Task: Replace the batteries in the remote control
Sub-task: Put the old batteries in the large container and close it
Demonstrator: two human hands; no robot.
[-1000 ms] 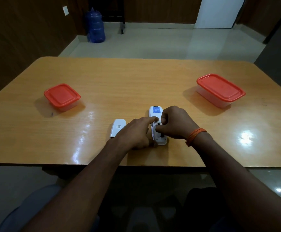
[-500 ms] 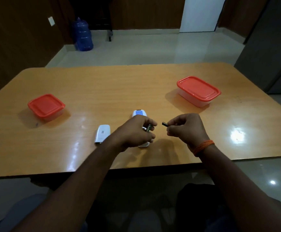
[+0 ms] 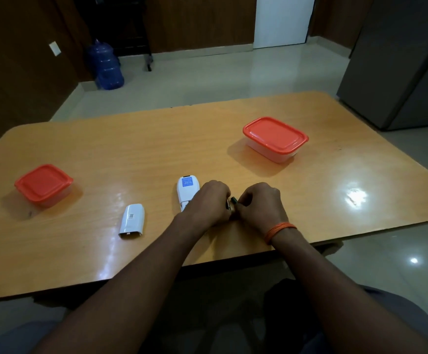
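A white remote control [image 3: 186,191] lies face down on the wooden table [image 3: 156,149], its battery bay end hidden under my left hand. Its white battery cover [image 3: 132,220] lies apart on the table to the left. My left hand [image 3: 209,204] and my right hand [image 3: 260,204] meet just right of the remote, fingers curled. Two small dark batteries [image 3: 231,203] show between the fingertips; the left hand pinches one and the right hand pinches the other.
A small box with a red lid [image 3: 43,184] stands at the table's left. A larger red-lidded box [image 3: 275,137] stands at the back right. A grey cabinet [image 3: 399,62] rises right of the table, and a blue water jug [image 3: 107,63] is on the floor.
Both hands pulled batteries out of the remote, drew apart with one each, then came together again to the right of the remote. The view shifted left and up.
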